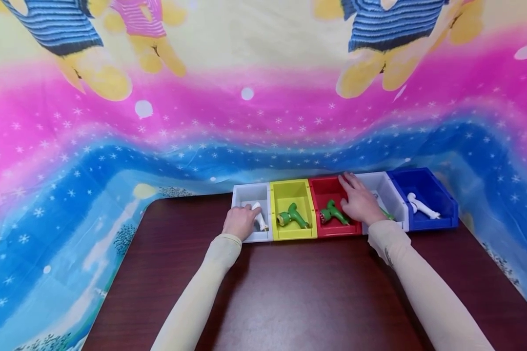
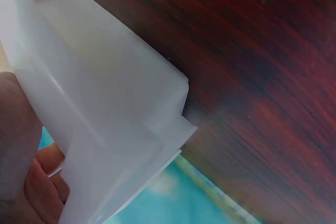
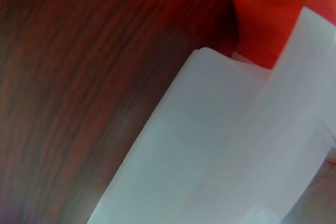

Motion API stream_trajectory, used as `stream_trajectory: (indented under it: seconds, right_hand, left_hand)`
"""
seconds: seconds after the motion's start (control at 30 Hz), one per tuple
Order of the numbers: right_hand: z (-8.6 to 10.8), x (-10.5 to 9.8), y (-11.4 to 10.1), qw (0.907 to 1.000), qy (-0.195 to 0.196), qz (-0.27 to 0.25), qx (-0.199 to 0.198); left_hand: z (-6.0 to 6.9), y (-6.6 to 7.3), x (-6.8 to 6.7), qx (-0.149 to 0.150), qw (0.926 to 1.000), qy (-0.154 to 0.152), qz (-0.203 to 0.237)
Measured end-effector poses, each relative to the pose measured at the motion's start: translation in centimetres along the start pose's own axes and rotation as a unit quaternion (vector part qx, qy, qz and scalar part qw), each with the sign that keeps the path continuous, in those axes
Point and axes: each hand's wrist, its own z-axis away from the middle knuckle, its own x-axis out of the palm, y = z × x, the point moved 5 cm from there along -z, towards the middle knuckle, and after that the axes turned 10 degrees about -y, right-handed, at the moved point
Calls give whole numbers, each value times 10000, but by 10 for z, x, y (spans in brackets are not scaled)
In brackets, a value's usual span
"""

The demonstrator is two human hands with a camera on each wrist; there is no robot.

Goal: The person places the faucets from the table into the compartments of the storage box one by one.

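A row of joined plastic bins stands on the table. My left hand (image 1: 239,222) reaches over the leftmost white bin (image 1: 250,190), its fingertips at a small white spray-nozzle-like piece (image 1: 260,222). The hand covers part of that piece, so a grip on it cannot be made out. My right hand (image 1: 362,202) lies with fingers extended over the divider between the red bin (image 1: 327,183) and the right white bin (image 1: 379,180). A green nozzle-like piece (image 1: 334,213) lies in the red bin beside the right thumb. Another green piece (image 1: 386,213) is mostly hidden under the right wrist.
The yellow bin (image 1: 290,187) holds a green nozzle-like piece (image 1: 293,217). At the right end, the blue bin (image 1: 415,178) holds a white one (image 1: 421,205). Behind the dark wooden table (image 1: 316,292) hangs a printed cloth (image 1: 268,122).
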Motion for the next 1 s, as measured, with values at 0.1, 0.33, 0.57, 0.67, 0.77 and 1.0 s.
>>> stream_trajectory:
  seconds: [0.1,0.33,0.57,0.67,0.77,1.0]
  right_hand:
    - [0,0,2,10000,-4,2,36]
    - [-1,-1,2,10000,27,14,44]
    - [2,0,2,10000,-7,3,72]
    - [3,0,1,9999,17,-35,92]
    - [2,0,1,10000,29,-28,88]
    - [-1,0,1,9999,-28,24,103]
  left_hand:
    - [-1,1,-1,16,10000,74,-49]
    - [-2,1,0,-31,10000,70,-14]
    - [-2,3,3,-51,10000,-7,80]
    - [-3,3,3,-91,9999,-64,43]
    - [-3,2,2,-181,9998,-118,49]
    - [-2,2,3,-319,9993,-164,101]
